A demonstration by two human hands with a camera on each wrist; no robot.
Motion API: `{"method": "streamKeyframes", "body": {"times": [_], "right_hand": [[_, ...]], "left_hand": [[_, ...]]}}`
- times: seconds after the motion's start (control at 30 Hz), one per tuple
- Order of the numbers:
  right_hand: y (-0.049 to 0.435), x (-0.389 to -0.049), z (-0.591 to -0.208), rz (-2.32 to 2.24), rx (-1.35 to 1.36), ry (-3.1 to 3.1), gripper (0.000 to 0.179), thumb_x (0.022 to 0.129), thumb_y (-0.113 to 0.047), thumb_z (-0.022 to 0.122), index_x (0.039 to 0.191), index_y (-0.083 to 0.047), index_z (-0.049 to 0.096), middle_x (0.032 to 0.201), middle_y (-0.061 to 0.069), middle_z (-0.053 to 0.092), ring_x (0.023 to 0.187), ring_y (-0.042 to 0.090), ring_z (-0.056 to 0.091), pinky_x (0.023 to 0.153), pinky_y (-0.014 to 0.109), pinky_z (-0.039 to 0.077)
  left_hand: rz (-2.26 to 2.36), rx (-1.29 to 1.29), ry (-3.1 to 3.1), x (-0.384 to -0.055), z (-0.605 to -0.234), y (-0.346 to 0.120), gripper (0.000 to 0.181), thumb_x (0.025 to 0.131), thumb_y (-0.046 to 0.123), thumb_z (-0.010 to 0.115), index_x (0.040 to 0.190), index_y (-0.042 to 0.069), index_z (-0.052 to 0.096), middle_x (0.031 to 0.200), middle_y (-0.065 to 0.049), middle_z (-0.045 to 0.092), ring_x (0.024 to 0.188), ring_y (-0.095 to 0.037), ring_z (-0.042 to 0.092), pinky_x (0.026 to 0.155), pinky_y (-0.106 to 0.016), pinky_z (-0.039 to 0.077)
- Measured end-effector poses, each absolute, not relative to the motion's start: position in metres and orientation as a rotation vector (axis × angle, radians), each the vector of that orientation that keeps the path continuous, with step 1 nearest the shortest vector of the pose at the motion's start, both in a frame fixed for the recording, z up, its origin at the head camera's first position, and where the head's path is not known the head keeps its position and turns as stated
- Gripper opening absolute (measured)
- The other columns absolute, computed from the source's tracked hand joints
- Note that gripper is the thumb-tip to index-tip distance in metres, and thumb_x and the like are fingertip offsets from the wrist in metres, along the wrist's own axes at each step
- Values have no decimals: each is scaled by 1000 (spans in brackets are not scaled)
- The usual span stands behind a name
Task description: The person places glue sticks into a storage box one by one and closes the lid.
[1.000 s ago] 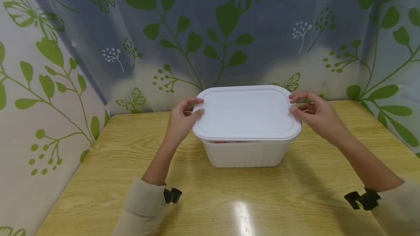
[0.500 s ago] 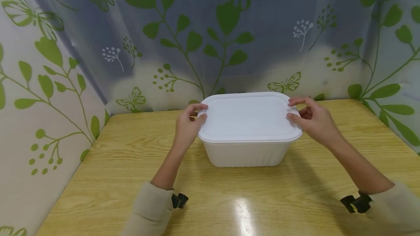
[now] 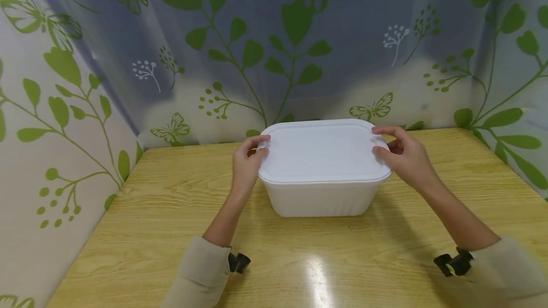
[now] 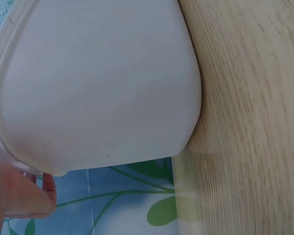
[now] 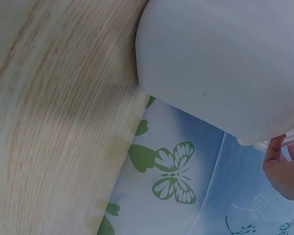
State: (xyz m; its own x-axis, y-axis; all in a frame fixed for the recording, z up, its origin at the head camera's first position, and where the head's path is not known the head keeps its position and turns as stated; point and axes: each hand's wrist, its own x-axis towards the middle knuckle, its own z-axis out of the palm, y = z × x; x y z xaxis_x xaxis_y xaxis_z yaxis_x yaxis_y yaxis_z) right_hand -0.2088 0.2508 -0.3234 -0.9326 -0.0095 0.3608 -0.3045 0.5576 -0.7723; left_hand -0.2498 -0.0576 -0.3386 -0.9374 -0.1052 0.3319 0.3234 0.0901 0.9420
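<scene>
A white plastic storage box (image 3: 321,201) stands on the wooden table, its white lid (image 3: 323,151) lying over the top. At the lid's left end my left hand (image 3: 245,165) grips the edge, thumb and index finger on top. My right hand (image 3: 406,158) holds the opposite end in much the same way. The left wrist view shows the box's side wall (image 4: 98,88), with the left hand (image 4: 24,193) at the rim. In the right wrist view, fingers of the right hand (image 5: 286,171) curl at the rim's edge. The inside of the box is hidden by the lid.
The table (image 3: 171,208) has a light wood grain and a bright reflection near the front. Behind it hangs a curtain (image 3: 342,61) printed with leaves and butterflies, which continues along both sides. A black camera mount (image 3: 455,263) sits on the right wrist.
The lid has shifted right and down onto the box, covering the front gap where red contents showed. Both hands moved with it; in the last half second they moved only slightly.
</scene>
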Motion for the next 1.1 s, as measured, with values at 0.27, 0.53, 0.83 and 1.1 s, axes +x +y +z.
{"method": "streamKeyframes", "body": {"times": [0.27, 0.53, 0.83, 1.1], "right_hand": [[245, -209, -324, 1299, 216, -2461, 35, 89, -11, 59, 122, -3, 50, 99, 13, 47, 69, 19, 46, 51, 20, 43], [240, -208, -326, 1342, 117, -2406, 37, 88, -11, 57, 122, -1, 48, 113, 16, 41, 78, 20, 47, 55, 17, 44], [229, -207, -334, 1472, 11, -2246, 29, 89, -10, 53, 116, -1, 53, 116, 8, 50, 89, 18, 45, 68, 19, 41], [224, -208, -345, 1569, -7, -2116, 27, 86, 0, 53, 112, 0, 54, 112, 5, 54, 90, 11, 45, 74, 21, 38]], "left_hand": [[-2058, -239, -1943, -254, -341, -53, 23, 84, -10, 52, 101, -6, 66, 111, -9, 62, 112, -13, 49, 94, -27, 38], [-2126, -212, -1891, -254, -343, -48, 25, 82, -12, 51, 102, -8, 64, 111, -11, 63, 119, -12, 45, 97, -22, 35], [-2129, -190, -1875, -255, -345, -48, 27, 81, -12, 52, 105, -6, 64, 112, -10, 63, 119, -12, 45, 95, -22, 37], [-2153, -181, -1866, -253, -346, -51, 28, 83, -13, 52, 107, -6, 64, 114, -10, 61, 118, -10, 45, 96, -22, 36]]}}
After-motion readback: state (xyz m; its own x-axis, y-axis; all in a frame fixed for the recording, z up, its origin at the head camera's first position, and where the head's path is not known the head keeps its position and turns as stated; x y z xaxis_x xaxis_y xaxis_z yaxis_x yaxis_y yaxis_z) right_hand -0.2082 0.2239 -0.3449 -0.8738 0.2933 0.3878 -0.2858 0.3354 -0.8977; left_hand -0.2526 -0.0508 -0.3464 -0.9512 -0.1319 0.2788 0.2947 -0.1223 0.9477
